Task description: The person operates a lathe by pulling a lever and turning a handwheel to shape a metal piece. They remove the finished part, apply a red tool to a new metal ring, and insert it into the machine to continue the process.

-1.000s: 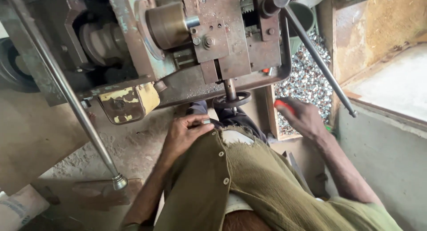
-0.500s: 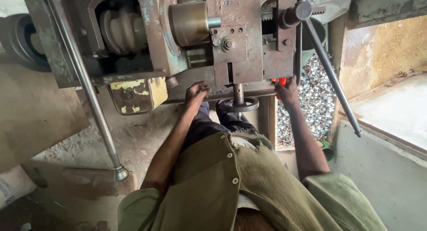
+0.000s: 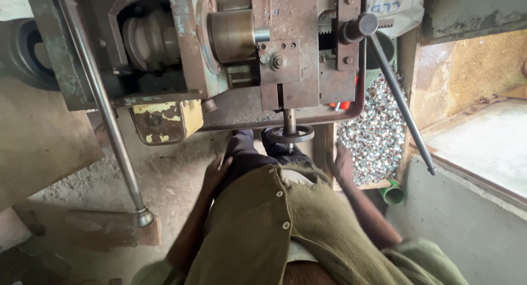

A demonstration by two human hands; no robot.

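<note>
**Hands lowered beneath a rusted press**

Across the upper half of the view, from 10 to 1 o'clock, a heavy rusted machine [image 3: 219, 60] is seen, with a brass-coloured drum [image 3: 230, 37] near its middle and a worn yellow plate [image 3: 164, 122] hung at its lower left. Below it, at 6 o'clock, the person's olive-green shirt [image 3: 285, 230] with pale buttons fills the foreground. At 3 o'clock a bin of small shiny metal pieces [image 3: 373, 137] is set just beside the machine's right edge, with a pale slab [image 3: 483, 147] further right. A long steel lever [image 3: 112, 131] runs down from 11 to 8 o'clock and ends in a knob close to a block on the dusty floor [image 3: 164, 180]. A second, darker lever [image 3: 398, 101] slants from the machine's top right down towards 4 o'clock. A small handwheel [image 3: 290, 134] is mounted on a short shaft under the machine, near the centre. A green pipe end [image 3: 393, 195] is seen below the bin.

The left hand [image 3: 217, 172] is laid at about 7 o'clock from the handwheel, against the dark cloth of the lap, with the grip loosely open and nothing held. The right hand [image 3: 343, 164] is placed at 4 o'clock from the handwheel, touching the bin's near edge; its fingers are relaxed, and whether anything is held cannot be told.
</note>
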